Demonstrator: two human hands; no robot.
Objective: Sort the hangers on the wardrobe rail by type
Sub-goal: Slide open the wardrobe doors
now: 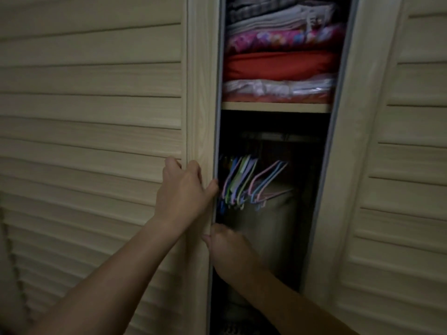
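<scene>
Both hands are on the edge of the left louvred door (96,117). The left hand (183,189) grips its frame, fingers laid on the front and thumb hooked round the inner edge. Just below it, the right hand (227,247) curls round the same edge from inside the dim opening. Just right of the left thumb, a bunch of coloured hangers (244,182) hangs tilted under the rail (278,136). Well above both hands, folded bedding (280,61) is stacked on a shelf (275,107).

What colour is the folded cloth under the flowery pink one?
Red. The folded cloth shows best in the head view, on the upper shelf.
</scene>
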